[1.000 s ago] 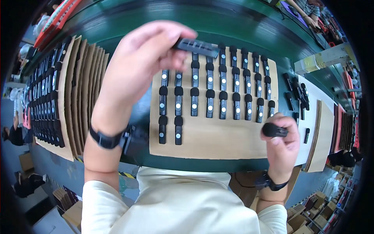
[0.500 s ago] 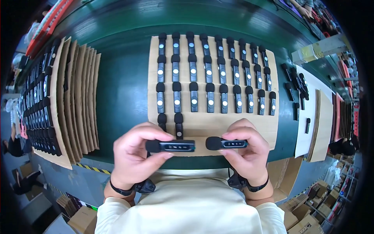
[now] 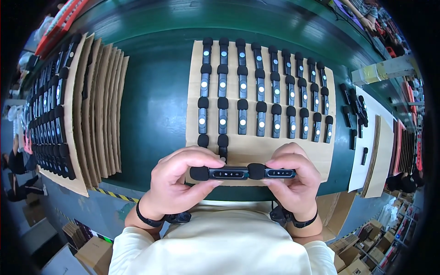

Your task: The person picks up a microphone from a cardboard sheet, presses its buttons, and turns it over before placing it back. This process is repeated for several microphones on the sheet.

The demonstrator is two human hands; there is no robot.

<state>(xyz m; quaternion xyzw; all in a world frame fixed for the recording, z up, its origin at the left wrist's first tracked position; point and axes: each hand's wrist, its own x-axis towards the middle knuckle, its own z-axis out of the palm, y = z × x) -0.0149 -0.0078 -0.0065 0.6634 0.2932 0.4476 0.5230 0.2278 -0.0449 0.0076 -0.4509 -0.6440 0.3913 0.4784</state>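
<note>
Mics [image 3: 229, 173] are in both hands, level above the sheet's near edge, tail to foam, touching or nearly so. Left hand [image 3: 176, 179] and right hand [image 3: 295, 179] each have thumb and fingertips closed on one mic's long edges, probably to leave the button panel uncovered. Rows of mics [image 3: 242, 117] lie on the cardboard sheet [image 3: 261, 147], foam heads away from the person, perhaps spaced for easy counting. Green table [image 3: 149, 105] beneath; upright cardboard [image 3: 110, 114] left, loose mics [image 3: 358, 107] right, boxes [image 3: 94, 253] on the floor
</note>
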